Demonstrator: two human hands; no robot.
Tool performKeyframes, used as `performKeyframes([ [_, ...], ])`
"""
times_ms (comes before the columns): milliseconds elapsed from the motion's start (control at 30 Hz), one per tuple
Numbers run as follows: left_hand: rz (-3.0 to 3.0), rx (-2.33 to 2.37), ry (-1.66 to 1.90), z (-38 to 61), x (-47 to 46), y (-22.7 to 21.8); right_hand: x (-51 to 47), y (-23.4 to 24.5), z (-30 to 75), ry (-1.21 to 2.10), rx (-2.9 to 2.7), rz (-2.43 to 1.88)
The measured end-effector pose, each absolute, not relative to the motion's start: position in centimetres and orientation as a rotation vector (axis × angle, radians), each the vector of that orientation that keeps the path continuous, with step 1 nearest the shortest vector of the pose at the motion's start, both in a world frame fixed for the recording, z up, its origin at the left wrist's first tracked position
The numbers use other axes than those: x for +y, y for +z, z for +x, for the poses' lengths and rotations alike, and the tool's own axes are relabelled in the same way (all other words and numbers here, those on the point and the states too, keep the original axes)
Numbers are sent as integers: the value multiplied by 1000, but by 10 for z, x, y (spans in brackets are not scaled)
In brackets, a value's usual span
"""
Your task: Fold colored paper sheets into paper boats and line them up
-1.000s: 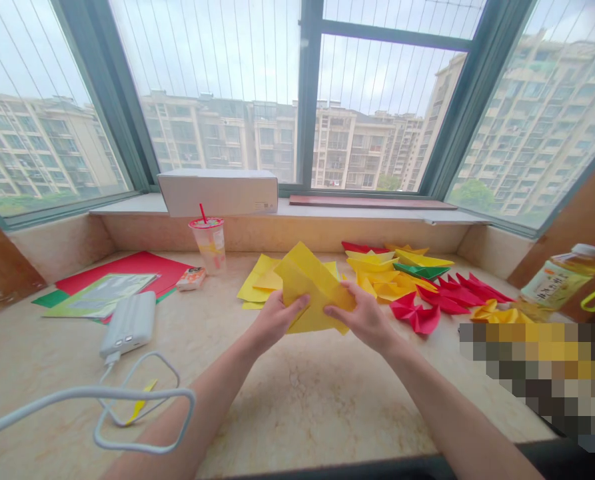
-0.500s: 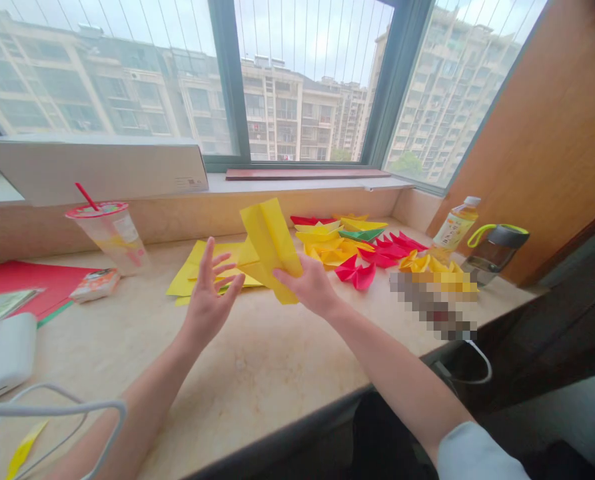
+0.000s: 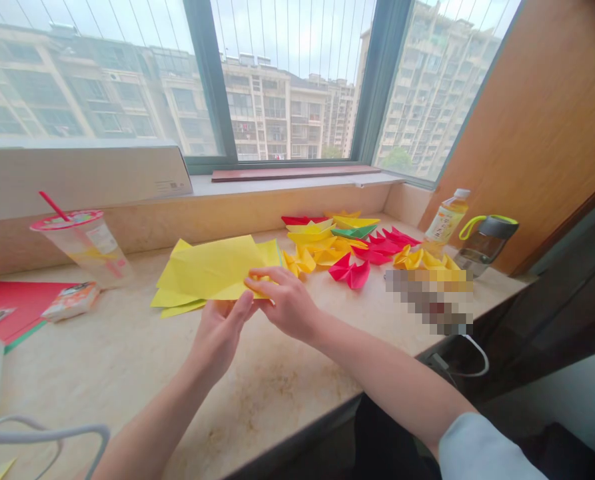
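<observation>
Head view: both hands hold a yellow sheet almost flat, just above the counter. The right hand pinches the sheet's near right corner, its fingers lying on top and pressed together. The left hand comes up from below, its thumb against the sheet's near edge beside the right hand. Its other fingers are hidden under the paper. The sheet reaches left and away from both hands, over a yellow stack on the counter. Folded shapes in red, yellow and green lie to the right, near a bottle. A cup with a red straw stands to the left.
</observation>
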State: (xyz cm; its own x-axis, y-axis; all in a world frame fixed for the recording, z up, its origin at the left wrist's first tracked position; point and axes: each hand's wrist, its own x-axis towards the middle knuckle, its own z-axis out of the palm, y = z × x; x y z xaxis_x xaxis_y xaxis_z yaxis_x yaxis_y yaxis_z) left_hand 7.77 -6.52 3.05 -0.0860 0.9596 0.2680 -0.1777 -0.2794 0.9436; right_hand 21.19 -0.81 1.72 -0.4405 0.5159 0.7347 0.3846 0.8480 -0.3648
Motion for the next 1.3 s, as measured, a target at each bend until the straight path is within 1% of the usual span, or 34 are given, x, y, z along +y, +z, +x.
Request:
performKeyframes([
  [100, 1217, 1006, 1577, 68, -62, 32, -10, 22, 215, 196, -2114, -605],
  [267, 1342, 981, 1441, 60, -60, 35, -11, 30, 221, 218, -2120, -547],
  [467, 1200, 1075, 1648, 56, -59, 27, -10, 28, 219, 367, -2284, -400],
  [567, 1068, 980, 1677, 52, -57, 24, -9, 26, 218, 485, -2260, -371],
  [667, 1004, 880, 1680, 50, -56, 23, -10, 26, 217, 539, -2122, -415],
  [767, 984, 791, 1672, 52, -56, 22, -11, 28, 217, 578, -1991, -557],
  [933, 933, 643, 1626, 54, -59, 22, -7, 23, 215, 873, -1890, -650],
  [1000, 880, 572, 1652, 52, -59, 25, -3, 21, 217, 825, -1878, -660],
  [1100, 784, 505, 1766, 47, -60, 31, 2, 22, 222, 660, -1881, -666],
  [1300, 692, 648, 1897, 36, -54, 37, 5, 29, 234, 668, -1936, -648],
])
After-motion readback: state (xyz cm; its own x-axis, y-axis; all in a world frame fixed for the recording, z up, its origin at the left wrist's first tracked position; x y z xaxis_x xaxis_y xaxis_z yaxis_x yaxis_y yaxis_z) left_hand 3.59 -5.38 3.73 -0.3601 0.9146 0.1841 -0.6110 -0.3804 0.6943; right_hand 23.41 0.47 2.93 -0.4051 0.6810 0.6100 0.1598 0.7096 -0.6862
